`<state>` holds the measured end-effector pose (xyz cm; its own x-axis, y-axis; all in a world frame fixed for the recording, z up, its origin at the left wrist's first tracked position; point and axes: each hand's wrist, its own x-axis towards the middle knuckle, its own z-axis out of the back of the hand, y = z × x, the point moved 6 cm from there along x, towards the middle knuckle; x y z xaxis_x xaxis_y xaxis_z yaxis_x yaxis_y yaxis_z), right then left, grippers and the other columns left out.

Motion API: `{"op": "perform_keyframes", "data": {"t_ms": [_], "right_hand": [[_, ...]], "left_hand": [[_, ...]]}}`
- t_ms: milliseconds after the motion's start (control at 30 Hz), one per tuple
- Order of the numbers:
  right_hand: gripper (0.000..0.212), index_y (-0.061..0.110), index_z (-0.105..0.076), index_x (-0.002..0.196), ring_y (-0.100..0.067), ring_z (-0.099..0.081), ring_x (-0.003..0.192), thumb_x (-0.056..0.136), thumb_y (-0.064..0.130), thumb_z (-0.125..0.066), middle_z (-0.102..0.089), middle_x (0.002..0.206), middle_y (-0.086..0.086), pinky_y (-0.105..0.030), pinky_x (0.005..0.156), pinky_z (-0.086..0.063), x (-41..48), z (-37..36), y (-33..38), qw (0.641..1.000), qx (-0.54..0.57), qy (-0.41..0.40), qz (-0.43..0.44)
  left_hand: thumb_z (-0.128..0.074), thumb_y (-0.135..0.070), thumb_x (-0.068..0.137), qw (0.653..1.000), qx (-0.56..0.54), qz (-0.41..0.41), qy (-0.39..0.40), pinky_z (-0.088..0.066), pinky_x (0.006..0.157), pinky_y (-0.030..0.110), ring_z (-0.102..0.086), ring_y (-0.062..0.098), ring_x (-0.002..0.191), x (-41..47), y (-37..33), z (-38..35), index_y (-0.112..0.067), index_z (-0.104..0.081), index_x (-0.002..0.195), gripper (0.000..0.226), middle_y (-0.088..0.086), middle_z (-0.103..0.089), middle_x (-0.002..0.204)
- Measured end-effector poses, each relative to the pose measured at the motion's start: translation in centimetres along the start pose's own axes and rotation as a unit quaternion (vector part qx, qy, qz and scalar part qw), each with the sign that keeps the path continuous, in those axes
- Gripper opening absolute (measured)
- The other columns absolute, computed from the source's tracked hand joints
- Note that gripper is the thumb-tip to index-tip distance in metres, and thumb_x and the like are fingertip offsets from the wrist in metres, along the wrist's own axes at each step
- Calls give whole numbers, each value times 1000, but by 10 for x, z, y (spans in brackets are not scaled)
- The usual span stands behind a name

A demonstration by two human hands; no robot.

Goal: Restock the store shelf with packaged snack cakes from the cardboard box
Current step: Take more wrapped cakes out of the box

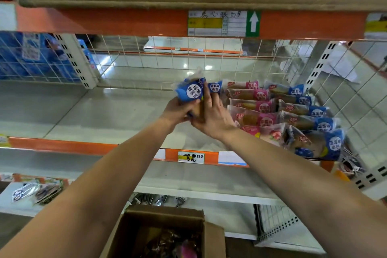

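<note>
Blue packet (191, 91) "蓝莓味面包" | left hand (178, 111) grips it | right hand (211, 115) flat against it

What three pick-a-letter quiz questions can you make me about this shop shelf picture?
1. Where on the grey metal shelf do the rows of plastic-wrapped snack cakes lie? A left end; B right end; C middle.
2. What colour is the wrapped packet gripped by the left hand? A blue; B green; C red.
3. The brown cardboard box is: A taped shut; B flattened; C open.
Answers: B, they sit beside the right wire mesh; A, its wrapper is blue; C, its flaps stand apart.
</note>
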<state>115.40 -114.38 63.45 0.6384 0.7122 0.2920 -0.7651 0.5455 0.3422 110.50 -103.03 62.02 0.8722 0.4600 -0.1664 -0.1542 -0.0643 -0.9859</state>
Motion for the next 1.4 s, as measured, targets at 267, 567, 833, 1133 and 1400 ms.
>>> {"op": "perform_keyframes", "data": {"t_ms": [267,567,833,1133,1400], "right_hand": [[68,10,-50,133,-34,-58,103,74,34,-74,-59,116,-15,-44,88,-50,-8,11,0,952,-212,-62,212],[91,17,-53,136,-32,-49,126,59,60,-73,-60,128,-6,-59,109,-13,-6,-12,3,874,-421,9,242],[88,7,-60,125,-36,-59,108,55,60,-75,-66,102,-11,-68,104,-25,-1,-22,-16,918,-349,64,179],[92,15,-25,147,-28,-35,134,74,56,-63,-45,137,-6,-56,116,-3,19,-17,-25,984,-156,79,10],[92,15,-5,153,-32,-24,139,85,44,-60,-22,152,-12,-50,118,-6,23,-41,-10,975,-196,71,75]], "left_hand": [[-66,-35,86,944,317,-80,-52,-40,77,27,-56,19,89,11,-29,31,-17,-58,113,34,1,-62,101],[-72,-32,80,842,520,-44,136,-38,73,25,-54,18,91,11,-10,-3,-19,-64,105,29,0,-61,97],[-74,-37,78,887,450,26,99,-53,66,30,-58,21,100,22,-1,25,-23,-55,123,51,3,-56,117],[-73,-27,82,990,130,58,0,-51,78,34,-61,22,97,13,24,40,-15,-53,120,45,8,-64,113],[-67,-23,87,996,32,88,-6,-53,81,33,-63,25,92,27,50,35,-8,-52,122,41,15,-64,113]]}}
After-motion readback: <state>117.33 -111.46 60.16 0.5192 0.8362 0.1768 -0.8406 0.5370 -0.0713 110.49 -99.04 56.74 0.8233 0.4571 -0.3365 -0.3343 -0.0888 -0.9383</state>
